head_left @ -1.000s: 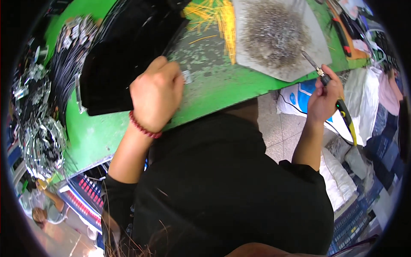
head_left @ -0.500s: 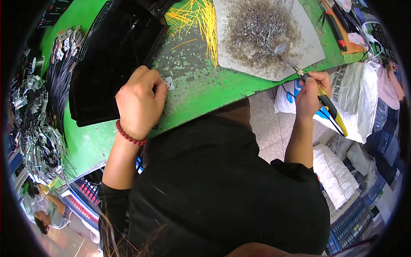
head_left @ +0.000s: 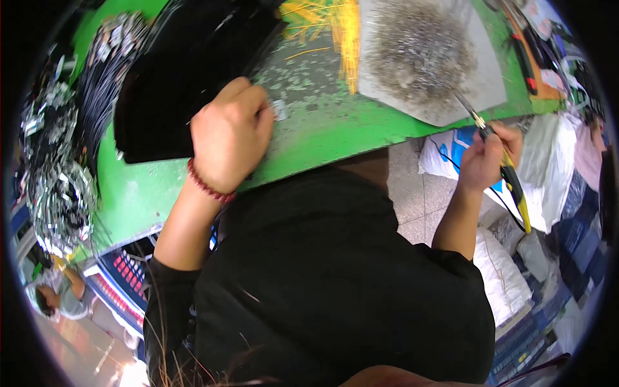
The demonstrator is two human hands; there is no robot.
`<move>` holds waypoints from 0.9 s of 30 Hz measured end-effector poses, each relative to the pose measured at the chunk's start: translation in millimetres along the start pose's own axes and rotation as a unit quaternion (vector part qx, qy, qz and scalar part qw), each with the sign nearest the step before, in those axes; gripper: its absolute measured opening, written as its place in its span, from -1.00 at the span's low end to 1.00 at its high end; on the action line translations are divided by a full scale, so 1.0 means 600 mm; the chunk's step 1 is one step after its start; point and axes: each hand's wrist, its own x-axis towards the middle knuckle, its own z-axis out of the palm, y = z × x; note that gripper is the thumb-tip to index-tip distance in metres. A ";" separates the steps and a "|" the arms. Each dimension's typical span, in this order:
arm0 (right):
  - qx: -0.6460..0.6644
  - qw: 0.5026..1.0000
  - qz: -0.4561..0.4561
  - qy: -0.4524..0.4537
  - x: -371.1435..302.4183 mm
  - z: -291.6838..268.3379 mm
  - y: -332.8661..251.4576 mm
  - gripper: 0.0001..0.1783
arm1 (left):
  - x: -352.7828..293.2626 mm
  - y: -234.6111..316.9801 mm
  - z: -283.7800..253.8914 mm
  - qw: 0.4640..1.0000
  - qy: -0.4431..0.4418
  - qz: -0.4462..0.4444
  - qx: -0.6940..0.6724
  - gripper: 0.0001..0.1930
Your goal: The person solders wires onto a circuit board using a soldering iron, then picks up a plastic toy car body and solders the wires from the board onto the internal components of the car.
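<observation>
My left hand [head_left: 233, 132], a dark red beaded bracelet on its wrist, is closed at the near edge of a large black tray-like piece [head_left: 177, 97]. A small silvery piece [head_left: 279, 109] sticks out at its fingertips; the fingers hide the rest of it. On the right, my right hand [head_left: 493, 158] is wrapped round a soldering iron [head_left: 514, 190] with a black and yellow handle. The iron's metal tip reaches the near edge of a dark, speckled heap of residue [head_left: 419, 55] on a pale board [head_left: 487, 80].
Yellow thin sticks or tubes [head_left: 348, 48] lie beside the board on the worn green table [head_left: 309, 145]. Black cables with silvery ends [head_left: 106, 71] and shiny metal parts [head_left: 61, 206] fill the left side. Orange-handled tools [head_left: 523, 61] lie far right; white sacks [head_left: 548, 168] stand below.
Both hands sit further right in the picture, as the whole view has shifted and blurred. The iron's tip still points at the heap, and both grips stay closed.
</observation>
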 end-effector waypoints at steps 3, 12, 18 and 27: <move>0.042 0.996 0.025 -0.078 -0.022 0.056 -0.012 -0.89 | 0.001 -0.007 0.006 1.000 0.014 0.027 0.004 -0.92; 0.093 0.946 0.151 -0.271 -0.092 0.209 -0.010 -0.81 | -0.004 -0.015 0.007 1.000 0.015 0.011 0.000 -0.90; 0.065 0.949 0.145 -0.272 -0.096 0.214 0.002 -0.79 | -0.005 -0.019 0.009 1.000 0.016 0.016 -0.006 -0.90; 0.036 0.942 0.152 -0.296 -0.093 0.218 -0.002 -0.77 | 0.001 -0.019 0.006 1.000 0.001 0.018 -0.010 -0.89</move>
